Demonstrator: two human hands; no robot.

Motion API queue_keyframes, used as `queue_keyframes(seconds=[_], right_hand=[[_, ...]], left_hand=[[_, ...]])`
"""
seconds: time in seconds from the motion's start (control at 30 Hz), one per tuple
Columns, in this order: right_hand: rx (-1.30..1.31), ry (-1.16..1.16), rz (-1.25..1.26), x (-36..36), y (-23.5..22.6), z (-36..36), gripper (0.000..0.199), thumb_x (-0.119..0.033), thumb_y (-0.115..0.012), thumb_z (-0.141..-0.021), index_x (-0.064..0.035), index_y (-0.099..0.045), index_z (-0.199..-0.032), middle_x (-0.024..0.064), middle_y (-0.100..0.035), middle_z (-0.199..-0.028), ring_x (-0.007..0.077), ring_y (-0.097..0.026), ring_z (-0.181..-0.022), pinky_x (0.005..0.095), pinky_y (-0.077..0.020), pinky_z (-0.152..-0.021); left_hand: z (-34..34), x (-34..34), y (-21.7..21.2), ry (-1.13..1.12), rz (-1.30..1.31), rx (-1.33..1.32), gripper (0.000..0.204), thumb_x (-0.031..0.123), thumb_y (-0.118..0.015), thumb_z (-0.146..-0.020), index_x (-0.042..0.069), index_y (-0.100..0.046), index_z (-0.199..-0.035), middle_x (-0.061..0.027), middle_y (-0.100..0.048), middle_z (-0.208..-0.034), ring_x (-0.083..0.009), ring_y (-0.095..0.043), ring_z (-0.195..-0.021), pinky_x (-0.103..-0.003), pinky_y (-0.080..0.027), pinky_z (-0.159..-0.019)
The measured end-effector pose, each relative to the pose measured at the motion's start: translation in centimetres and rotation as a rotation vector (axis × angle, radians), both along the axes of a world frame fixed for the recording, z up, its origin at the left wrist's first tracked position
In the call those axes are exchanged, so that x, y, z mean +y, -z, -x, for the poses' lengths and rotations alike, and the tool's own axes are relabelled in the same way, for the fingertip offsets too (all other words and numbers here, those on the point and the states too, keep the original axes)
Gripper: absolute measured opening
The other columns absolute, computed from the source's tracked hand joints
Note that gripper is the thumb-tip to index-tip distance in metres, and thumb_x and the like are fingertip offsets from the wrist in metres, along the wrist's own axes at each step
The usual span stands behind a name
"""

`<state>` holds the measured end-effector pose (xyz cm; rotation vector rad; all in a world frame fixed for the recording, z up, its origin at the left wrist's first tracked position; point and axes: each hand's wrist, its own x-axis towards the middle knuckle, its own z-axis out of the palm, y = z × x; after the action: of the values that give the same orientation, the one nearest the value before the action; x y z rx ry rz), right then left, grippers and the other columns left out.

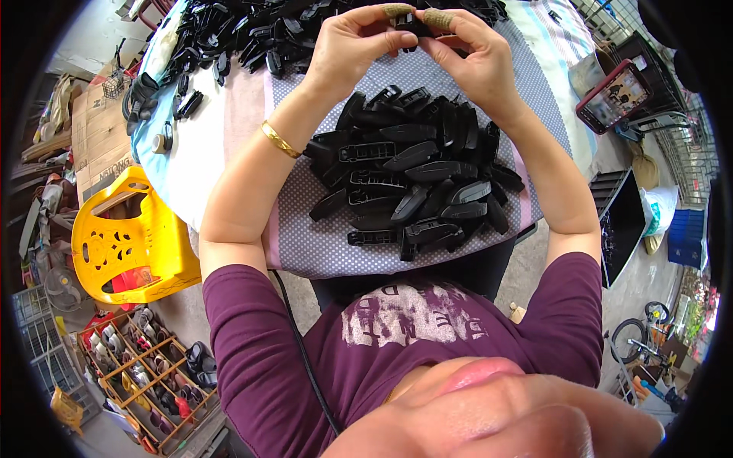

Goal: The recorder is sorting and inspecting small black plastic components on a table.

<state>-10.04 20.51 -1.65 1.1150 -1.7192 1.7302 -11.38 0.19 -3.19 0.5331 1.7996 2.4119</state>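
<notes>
Near pile (416, 172): black plastic pieces on the cloth-covered counter (301, 248), just off centre toward 1 o'clock, stacked loose, facing mixed ways.

Past it at 12: left hand (347, 49) and right hand (481, 53) pinch one small black part (410, 24) between them, beyond the pile. Finger covers (439, 19) on both hands. Step reads as two-handed fitting or checking of that part; the grip hides detail, can't tell which. Next move probably calls for even pressure, both hands lined up, before any let-go.

Far heap (252, 34) at 11: many similar black pieces, loose on the counter, no container.

Containers: bucket (586, 75) at 2, partly behind the phone (617, 95), contents hidden. Open black crate (624, 229) on the floor at 3, inside too dark to read. Wooden rack (141, 356) at 8: shoes (137, 336) in its compartments. Blue box (687, 237) beyond the crate, contents can't tell.
</notes>
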Motion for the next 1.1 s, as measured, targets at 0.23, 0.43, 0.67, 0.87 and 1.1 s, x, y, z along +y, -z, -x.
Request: queue_keyframes(seconds=[0.23, 0.43, 0.67, 0.87, 1.1], right_hand=[[0.113, 0.292, -0.406, 1.8, -0.4, 0.1, 0.041, -0.004, -0.078, -0.09, 0.0006, -0.067, -0.129, 0.0101, -0.073, -0.115, 0.0158, -0.071, -0.097, 0.0284, -0.0579, -0.091], [0.129, 0.449, -0.412, 0.7, -0.9, -0.9, 0.036, -0.012, -0.081, -0.09, 0.0003, -0.07, -0.122, 0.008, -0.073, -0.112, 0.0129, -0.07, -0.092, 0.0277, -0.0573, -0.084], [-0.319, 0.079, -0.533, 1.6, -1.4, -0.6, 0.036, -0.019, -0.075, -0.097, 0.0041, -0.069, -0.124, 0.0087, -0.077, -0.103, 0.0119, -0.072, -0.095, 0.0235, -0.0556, -0.086], [-0.245, 0.2, -0.477, 1.2, -1.0, -1.8, 0.034, -0.018, -0.078, -0.094, 0.0023, -0.071, -0.12, 0.0064, -0.077, -0.096, 0.0076, -0.069, -0.09, 0.0232, -0.0546, -0.082], [-0.275, -0.025, -0.63, 4.3, -1.3, 2.4, 0.033, -0.022, -0.079, -0.093, -0.0006, -0.073, -0.117, 0.0052, -0.075, -0.09, 0.0117, -0.07, -0.084, 0.0252, -0.0545, -0.076]], left_hand=[[-0.9, 1.3, -0.2, -0.092, 0.044, 0.055, 0.04, -0.004, -0.075, -0.09, 0.001, -0.069, -0.13, -0.0064, -0.075, -0.11, -0.0114, -0.07, -0.09, -0.023, -0.056, -0.078], [-1.4, 1.5, -0.8, -0.112, -0.05, 0.003, 0.038, -0.003, -0.071, -0.093, -0.001, -0.068, -0.131, -0.0088, -0.075, -0.115, -0.0131, -0.071, -0.094, -0.025, -0.057, -0.083], [-0.8, 0.6, -1.1, 0.098, -0.1, -0.029, 0.034, 0.001, -0.066, -0.098, -0.001, -0.067, -0.132, -0.0097, -0.074, -0.116, -0.0148, -0.07, -0.099, -0.026, -0.056, -0.087], [-0.2, 1.1, -0.7, 0.308, -0.223, 0.274, 0.027, 0.003, -0.066, -0.099, -0.002, -0.07, -0.125, -0.01, -0.075, -0.113, -0.0153, -0.071, -0.096, -0.027, -0.057, -0.085], [0.5, -1.3, -1.9, 0.065, 0.266, 0.247, 0.033, 0.008, -0.072, -0.096, 0.002, -0.07, -0.128, -0.009, -0.074, -0.113, -0.0134, -0.069, -0.103, -0.028, -0.056, -0.096]])
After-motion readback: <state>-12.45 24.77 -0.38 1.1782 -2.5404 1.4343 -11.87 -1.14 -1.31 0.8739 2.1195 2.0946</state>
